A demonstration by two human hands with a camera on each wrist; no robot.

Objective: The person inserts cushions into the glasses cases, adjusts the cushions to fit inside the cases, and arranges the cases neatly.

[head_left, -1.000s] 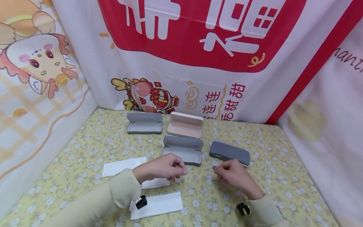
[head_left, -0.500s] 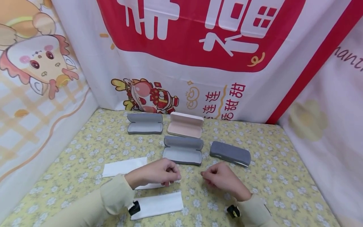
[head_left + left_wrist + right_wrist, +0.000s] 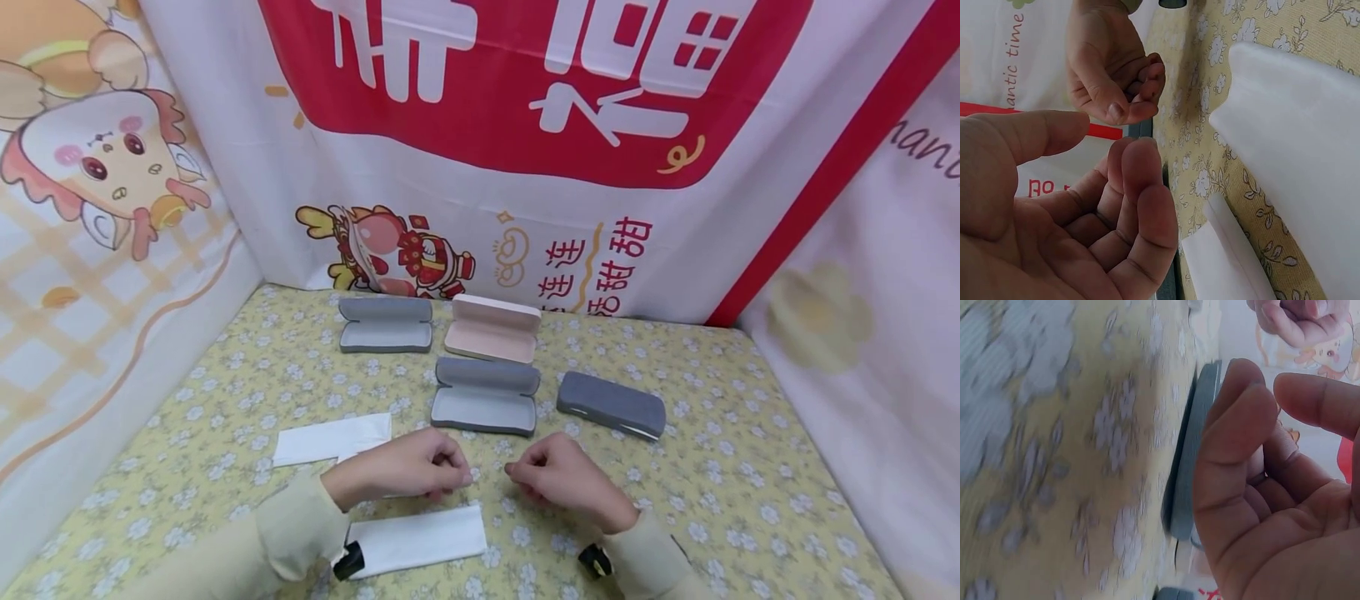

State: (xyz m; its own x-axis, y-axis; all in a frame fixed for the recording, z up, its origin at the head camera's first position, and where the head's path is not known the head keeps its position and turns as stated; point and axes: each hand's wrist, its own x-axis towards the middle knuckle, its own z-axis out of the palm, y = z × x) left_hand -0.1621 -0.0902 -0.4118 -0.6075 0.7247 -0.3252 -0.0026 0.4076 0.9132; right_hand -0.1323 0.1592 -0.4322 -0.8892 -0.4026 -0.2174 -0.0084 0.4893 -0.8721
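Note:
My left hand (image 3: 408,465) hovers over the folded white cloths with loosely curled fingers. Between its thumb and fingers nothing shows in the left wrist view. A long white cloth (image 3: 420,537) lies in front of it, another white cloth (image 3: 322,440) to its left, and a third is mostly hidden under the hand. Facing it, across a small gap, is my right hand (image 3: 566,475), also loosely curled and holding nothing. Just beyond the hands sits a grey glasses case (image 3: 483,412) with its lid raised. A grey glasses case (image 3: 611,406) with its lid down lies behind the right hand.
Farther back, a grey glasses case (image 3: 386,335) and a pink glasses case (image 3: 491,340) stand with lids up. A flowered yellow cloth covers the table (image 3: 720,483). Printed fabric hangings (image 3: 487,158) enclose the back and sides.
My right hand has moved left and slightly toward me, away from the lid-down grey case. The left hand has drawn back a little toward me and to the left. The cases stay put.

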